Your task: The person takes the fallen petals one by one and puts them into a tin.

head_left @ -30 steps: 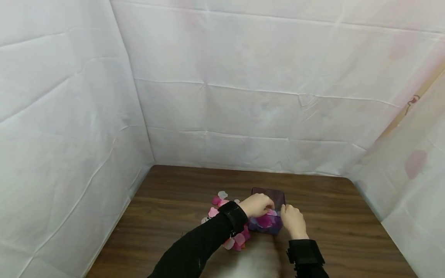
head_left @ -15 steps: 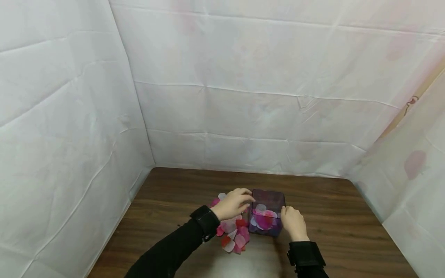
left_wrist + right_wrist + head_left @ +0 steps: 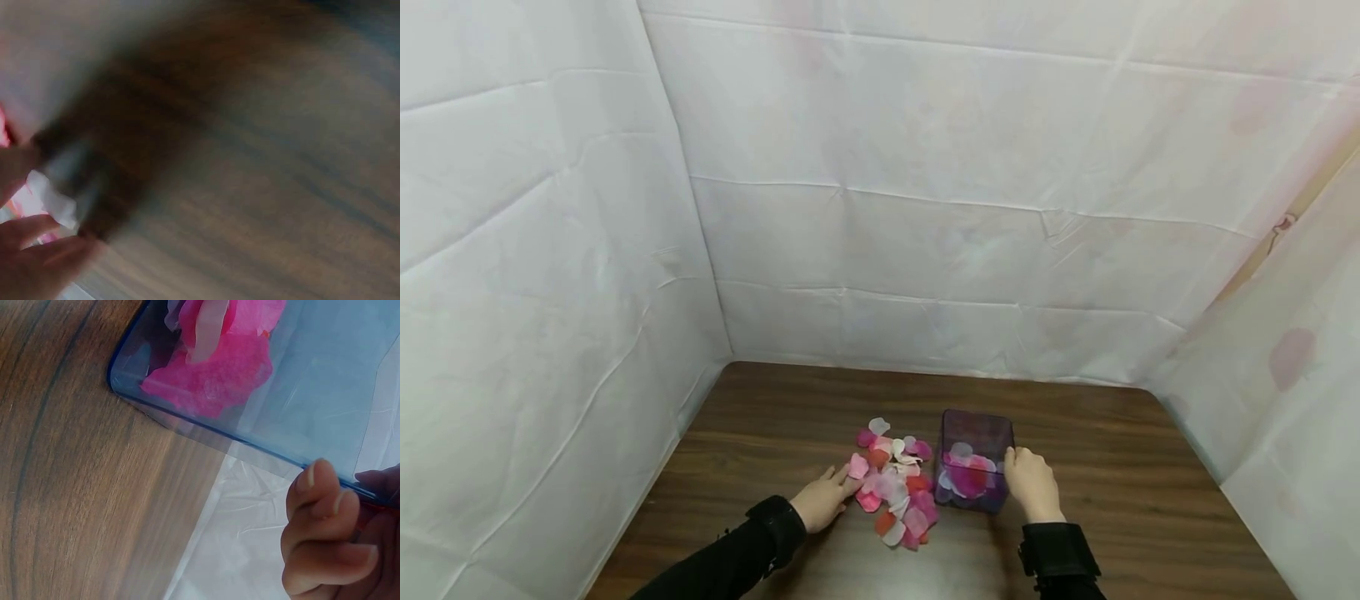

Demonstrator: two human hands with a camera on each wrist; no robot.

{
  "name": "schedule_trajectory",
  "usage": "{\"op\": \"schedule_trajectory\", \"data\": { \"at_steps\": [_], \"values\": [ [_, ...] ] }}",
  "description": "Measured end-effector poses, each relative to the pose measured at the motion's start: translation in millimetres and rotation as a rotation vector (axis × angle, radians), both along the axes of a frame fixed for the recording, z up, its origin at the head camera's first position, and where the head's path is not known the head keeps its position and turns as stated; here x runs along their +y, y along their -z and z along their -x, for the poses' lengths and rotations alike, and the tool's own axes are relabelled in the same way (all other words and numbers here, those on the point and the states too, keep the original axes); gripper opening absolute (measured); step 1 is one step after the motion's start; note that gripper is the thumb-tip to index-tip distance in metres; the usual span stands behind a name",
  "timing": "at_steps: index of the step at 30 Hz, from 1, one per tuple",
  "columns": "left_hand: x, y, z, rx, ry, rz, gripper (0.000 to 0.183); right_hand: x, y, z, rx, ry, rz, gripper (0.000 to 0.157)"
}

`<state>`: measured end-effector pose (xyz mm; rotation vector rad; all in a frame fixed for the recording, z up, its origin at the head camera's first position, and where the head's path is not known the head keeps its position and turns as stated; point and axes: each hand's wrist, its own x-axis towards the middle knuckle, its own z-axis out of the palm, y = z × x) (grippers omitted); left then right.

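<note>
Loose artificial flower petals [image 3: 917, 502] in pink, red, orange and white are spread on the table in the head view. My left hand [image 3: 822, 502] is low at their left edge, its extended fingertips right at the pink ones. Blur covers much of the left wrist view, where a whitish petal [image 3: 55, 201] shows between the fingers. To the right of the loose petals stands a see-through purple box [image 3: 979, 429], with more petals [image 3: 212, 378] inside. My right hand [image 3: 1032, 485] holds the box's right rim, fingers curled outside the wall and thumb over the edge.
The dark wood-grain table [image 3: 1135, 475] runs back to a white cloth screen [image 3: 880, 325]. Similar cloth hangs along the left and right sides. Both wrists wear black cuffs below the hands.
My left hand has moved out of the box, back over the loose petals and down to their left side. The right hand keeps its hold on the rim, and the box stays put.
</note>
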<state>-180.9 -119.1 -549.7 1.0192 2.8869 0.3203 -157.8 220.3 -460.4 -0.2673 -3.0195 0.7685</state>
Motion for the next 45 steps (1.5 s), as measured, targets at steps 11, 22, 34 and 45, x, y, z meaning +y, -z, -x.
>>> {"op": "schedule_trajectory", "data": {
  "at_steps": [11, 22, 34, 45],
  "values": [
    [7, 7.6, 7.8, 0.348, -0.042, -0.127, 0.016, -2, 3.4, -1.7, 0.029, -0.013, -0.007, 0.042],
    [20, -33.1, 20.6, 0.216, -0.102, -0.300, 0.007, 1, -1.1, 2.4, 0.038, -0.011, -0.018, 0.041],
    [34, -78.8, 40.1, 0.121, -0.161, -0.463, 0.013, 0, -1.1, 0.5, 0.032, -0.020, -0.022, 0.040],
    [45, -98.4, 50.2, 0.133, -0.065, -0.412, 0.011, 0, -0.3, 0.9, 0.029, -0.014, -0.014, 0.040]
  ]
}}
